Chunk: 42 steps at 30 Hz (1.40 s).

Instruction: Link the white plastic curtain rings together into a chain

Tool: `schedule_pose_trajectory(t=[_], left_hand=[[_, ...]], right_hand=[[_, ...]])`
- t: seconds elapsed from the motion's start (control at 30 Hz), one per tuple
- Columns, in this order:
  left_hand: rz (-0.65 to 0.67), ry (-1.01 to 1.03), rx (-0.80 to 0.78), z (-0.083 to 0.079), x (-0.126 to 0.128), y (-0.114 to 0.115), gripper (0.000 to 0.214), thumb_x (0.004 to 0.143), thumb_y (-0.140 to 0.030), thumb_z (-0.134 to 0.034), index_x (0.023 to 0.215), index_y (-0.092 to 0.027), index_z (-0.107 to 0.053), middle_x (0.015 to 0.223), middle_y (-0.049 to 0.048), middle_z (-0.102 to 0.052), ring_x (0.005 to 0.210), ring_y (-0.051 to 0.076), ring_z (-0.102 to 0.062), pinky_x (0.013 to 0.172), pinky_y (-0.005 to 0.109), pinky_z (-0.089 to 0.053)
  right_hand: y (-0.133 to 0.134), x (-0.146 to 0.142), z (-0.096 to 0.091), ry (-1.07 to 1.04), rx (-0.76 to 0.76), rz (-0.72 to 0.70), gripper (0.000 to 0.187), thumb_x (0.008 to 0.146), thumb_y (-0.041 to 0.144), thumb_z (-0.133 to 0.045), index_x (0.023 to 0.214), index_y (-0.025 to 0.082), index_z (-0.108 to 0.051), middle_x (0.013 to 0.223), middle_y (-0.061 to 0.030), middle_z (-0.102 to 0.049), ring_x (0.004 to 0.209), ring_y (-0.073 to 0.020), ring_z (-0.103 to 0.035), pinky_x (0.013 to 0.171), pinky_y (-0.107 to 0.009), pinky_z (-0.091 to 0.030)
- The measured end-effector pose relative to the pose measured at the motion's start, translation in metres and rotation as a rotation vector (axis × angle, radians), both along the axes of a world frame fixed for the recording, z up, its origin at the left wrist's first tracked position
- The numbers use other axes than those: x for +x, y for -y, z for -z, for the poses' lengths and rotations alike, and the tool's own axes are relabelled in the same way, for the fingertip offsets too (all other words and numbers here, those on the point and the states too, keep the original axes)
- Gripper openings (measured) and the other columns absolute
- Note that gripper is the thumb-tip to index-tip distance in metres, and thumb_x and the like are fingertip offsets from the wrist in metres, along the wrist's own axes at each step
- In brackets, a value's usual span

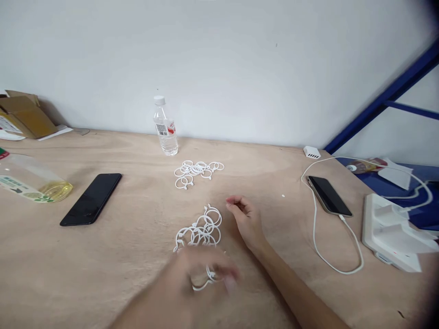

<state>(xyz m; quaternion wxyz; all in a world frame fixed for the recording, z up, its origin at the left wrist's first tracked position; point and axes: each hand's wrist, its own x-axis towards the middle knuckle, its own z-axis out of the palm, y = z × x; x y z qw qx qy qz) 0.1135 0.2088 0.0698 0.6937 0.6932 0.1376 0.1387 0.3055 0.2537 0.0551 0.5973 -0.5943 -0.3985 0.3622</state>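
Two groups of thin white plastic rings with small knobbed ends lie on the wooden table. The nearer pile [202, 230] is partly covered by my left hand [202, 269], which is smeared by motion. A white ring [201, 288] shows below that hand's curved fingers; whether it is held or lies on the table I cannot tell. Just right of the near pile, my right hand [246, 219] rests with thumb and fingertips drawn together, and nothing shows in them. Farther back is the other cluster of rings [195, 170].
A water bottle [166, 130] stands at the back. To the left are a black phone [92, 200], an oil bottle lying down [37, 183] and a cardboard box [29, 116]. At right are a cabled phone [329, 195], a white charger block [311, 152] and a white dock [391, 233].
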Motion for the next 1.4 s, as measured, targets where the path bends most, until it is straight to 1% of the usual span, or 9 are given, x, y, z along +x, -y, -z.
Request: schedule_pose_trajectory(t=[0.07,0.1,0.2,0.3,0.4,0.6,0.7,0.83,1.4], left_hand=[[-0.64,-0.196,0.384,-0.013,-0.011,-0.058,0.021,0.088,-0.027,-0.049,0.103,-0.024,-0.064,0.102,0.0045,-0.066,0.097,0.022,-0.059,0.09,0.039,-0.047],[-0.816,-0.271,0.581,-0.015,-0.016,-0.085,0.02,0.085,-0.027,-0.053,0.1,-0.021,-0.065,0.101,0.0062,-0.067,0.095,0.024,-0.059,0.089,0.041,-0.047],[-0.85,-0.432,1.022,-0.002,-0.027,-0.141,0.032,0.082,-0.025,-0.052,0.11,-0.015,-0.062,0.117,0.0126,-0.061,0.109,0.029,-0.053,0.098,0.048,-0.041],[-0.726,-0.488,1.17,0.02,-0.033,-0.164,0.028,0.085,-0.026,-0.048,0.106,-0.015,-0.064,0.114,0.0131,-0.062,0.109,0.028,-0.053,0.096,0.046,-0.043],[-0.69,-0.44,1.2,0.027,-0.035,-0.163,0.025,0.088,-0.026,-0.046,0.099,-0.016,-0.066,0.107,0.0113,-0.066,0.103,0.025,-0.055,0.093,0.042,-0.045],[-0.782,-0.254,1.002,0.003,-0.014,-0.129,0.022,0.088,-0.027,-0.051,0.094,-0.017,-0.07,0.093,0.0063,-0.073,0.082,0.018,-0.065,0.076,0.027,-0.05],[-0.77,-0.213,0.837,-0.006,0.007,-0.105,0.019,0.086,-0.025,-0.055,0.088,-0.018,-0.072,0.079,0.0021,-0.074,0.067,0.014,-0.065,0.062,0.022,-0.049],[-0.654,-0.133,0.771,-0.008,0.024,-0.085,0.02,0.088,-0.021,-0.052,0.087,-0.019,-0.072,0.077,0.0014,-0.072,0.072,0.013,-0.066,0.067,0.021,-0.05],[-0.69,-0.258,1.272,0.004,0.012,-0.092,0.021,0.087,-0.023,-0.052,0.073,-0.018,-0.067,0.067,0.0039,-0.066,0.063,0.015,-0.059,0.064,0.03,-0.045]], right_hand=[[-0.008,0.001,0.003,0.062,-0.004,-0.004,0.011,0.068,0.024,-0.062,0.075,0.018,-0.068,0.069,-0.0005,-0.063,0.067,-0.0163,-0.055,0.065,-0.028,-0.042],[-0.012,0.001,0.005,0.087,0.0,-0.005,0.012,0.068,0.024,-0.061,0.076,0.018,-0.068,0.069,-0.0006,-0.063,0.067,-0.0163,-0.055,0.064,-0.028,-0.042],[-0.017,-0.003,0.009,0.135,0.016,-0.015,0.014,0.07,0.023,-0.057,0.078,0.017,-0.067,0.069,-0.0007,-0.062,0.065,-0.0159,-0.054,0.062,-0.028,-0.042],[-0.017,-0.006,0.011,0.197,0.033,-0.031,0.015,0.071,0.021,-0.055,0.08,0.017,-0.067,0.07,-0.0012,-0.062,0.063,-0.0153,-0.053,0.061,-0.027,-0.042],[-0.015,-0.006,0.012,0.25,0.052,-0.029,0.015,0.073,0.02,-0.055,0.081,0.017,-0.067,0.071,-0.0015,-0.062,0.063,-0.0149,-0.053,0.06,-0.027,-0.042],[-0.012,-0.004,0.013,0.235,0.037,-0.058,0.013,0.075,0.025,-0.059,0.083,0.017,-0.067,0.071,-0.0015,-0.061,0.063,-0.0147,-0.052,0.059,-0.027,-0.041],[-0.007,-0.007,0.005,0.161,0.066,-0.177,0.018,0.079,0.033,-0.059,0.084,0.017,-0.067,0.075,-0.0025,-0.062,0.068,-0.0153,-0.054,0.062,-0.028,-0.042],[-0.001,-0.012,-0.007,0.014,0.036,-0.371,0.028,0.083,0.042,-0.056,0.071,0.017,-0.062,0.066,-0.0005,-0.058,0.063,-0.0138,-0.051,0.06,-0.027,-0.04],[0.0,-0.01,-0.009,0.058,-0.022,-0.458,0.031,0.08,0.044,-0.06,0.064,0.017,-0.054,0.058,0.0044,-0.042,0.056,-0.01,-0.037,0.053,-0.023,-0.031]])
